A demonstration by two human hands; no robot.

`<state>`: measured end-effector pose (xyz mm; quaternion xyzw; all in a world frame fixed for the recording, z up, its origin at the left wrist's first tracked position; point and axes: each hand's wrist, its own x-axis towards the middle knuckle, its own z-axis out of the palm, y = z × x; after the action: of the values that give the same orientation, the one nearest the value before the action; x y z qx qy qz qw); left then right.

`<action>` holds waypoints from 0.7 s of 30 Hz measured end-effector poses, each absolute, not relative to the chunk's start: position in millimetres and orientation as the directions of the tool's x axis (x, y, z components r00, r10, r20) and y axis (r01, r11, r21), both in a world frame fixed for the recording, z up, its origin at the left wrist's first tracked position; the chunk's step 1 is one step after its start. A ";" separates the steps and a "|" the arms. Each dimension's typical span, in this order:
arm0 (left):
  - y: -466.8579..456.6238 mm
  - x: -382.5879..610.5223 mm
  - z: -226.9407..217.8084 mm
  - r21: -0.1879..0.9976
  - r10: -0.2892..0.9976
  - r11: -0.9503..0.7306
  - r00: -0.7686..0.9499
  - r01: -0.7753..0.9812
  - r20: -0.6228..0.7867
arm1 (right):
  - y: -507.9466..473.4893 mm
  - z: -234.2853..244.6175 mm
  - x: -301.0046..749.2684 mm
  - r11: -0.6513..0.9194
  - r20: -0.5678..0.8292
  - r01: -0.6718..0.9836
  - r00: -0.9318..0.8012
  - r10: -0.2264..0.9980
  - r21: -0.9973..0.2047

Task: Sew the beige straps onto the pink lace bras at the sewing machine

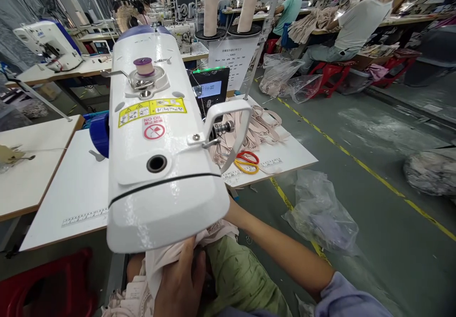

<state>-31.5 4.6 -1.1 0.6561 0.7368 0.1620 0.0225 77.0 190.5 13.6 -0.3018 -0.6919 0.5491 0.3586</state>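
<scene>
A white sewing machine (167, 217) fills the middle of the view, with its head hanging over my lap. Below its front edge, my left hand (180, 279) grips pale pink fabric (160, 262) between thumb and fingers. My right forearm (281, 245) reaches in from the lower right, and the hand itself is hidden behind the machine head. More of the pink cloth (223, 229) shows near that wrist. Pale gathered pieces (128, 298) hang at the lower left of my lap. The needle area cannot be seen.
Scissors with red and yellow handles (247, 162) lie on the white tabletop (299, 158) beside a heap of pink straps (263, 124). Two thread cones (211, 15) stand behind a small control screen (212, 89). A red stool (46, 283) is at lower left; plastic bags (324, 212) lie on the floor.
</scene>
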 end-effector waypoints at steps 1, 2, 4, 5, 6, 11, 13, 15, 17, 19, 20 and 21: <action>4.8 -31.3 -1.2 0.261 0.971 0.087 -0.140 0.961 0.195 | 190.2 13.8 77.3 0.223 0.167 0.034 -0.557 0.814 -0.974; 4.9 -31.2 -1.6 0.256 0.967 0.090 -0.146 0.962 0.207 | 189.8 14.0 77.6 0.227 0.166 0.042 -0.554 0.816 -0.973; 5.1 -31.3 -2.8 0.247 0.970 0.072 -0.126 0.966 0.209 | 189.4 14.7 78.3 0.223 0.162 0.048 -0.545 0.823 -0.974; 5.2 -31.7 -3.6 0.240 0.972 0.058 -0.110 0.969 0.206 | 189.3 14.9 78.4 0.221 0.163 0.045 -0.542 0.825 -0.974; 5.3 -32.3 -4.4 0.231 0.975 0.047 -0.095 0.972 0.203 | 189.3 15.0 78.3 0.225 0.169 0.038 -0.540 0.824 -0.974; 4.6 -39.2 -6.9 0.190 0.966 0.000 -0.049 0.982 0.254 | 190.6 10.3 73.4 0.317 0.299 -0.067 -0.556 0.776 -0.946; 3.7 -42.8 -7.7 0.184 0.955 -0.036 -0.021 0.982 0.295 | 190.6 5.5 71.1 0.350 0.341 -0.090 -0.541 0.769 -0.932; 2.8 -45.7 -8.1 0.174 0.946 -0.040 -0.019 0.984 0.324 | 189.5 0.0 70.6 0.349 0.337 -0.072 -0.501 0.797 -0.934; 1.9 -46.7 -7.2 0.166 0.946 -0.020 -0.035 0.986 0.323 | 187.3 -5.4 73.1 0.316 0.308 -0.055 -0.432 0.848 -0.947; 1.0 -45.9 -4.8 0.159 0.949 -0.005 -0.046 0.987 0.313 | 184.4 -9.9 78.0 0.279 0.281 -0.060 -0.370 0.886 -0.958; 0.6 -45.1 -3.1 0.158 0.950 -0.007 -0.043 0.987 0.310 | 183.1 -11.9 81.0 0.264 0.270 -0.067 -0.349 0.897 -0.962; 0.3 -44.2 -1.3 0.156 0.951 -0.012 -0.037 0.988 0.308 | 181.9 -13.7 84.0 0.250 0.259 -0.072 -0.341 0.904 -0.966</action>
<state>-44.2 0.3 -1.3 0.6916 0.7007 0.1662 -0.0555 84.0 181.9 -13.7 -0.3276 -0.6348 0.5172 0.4714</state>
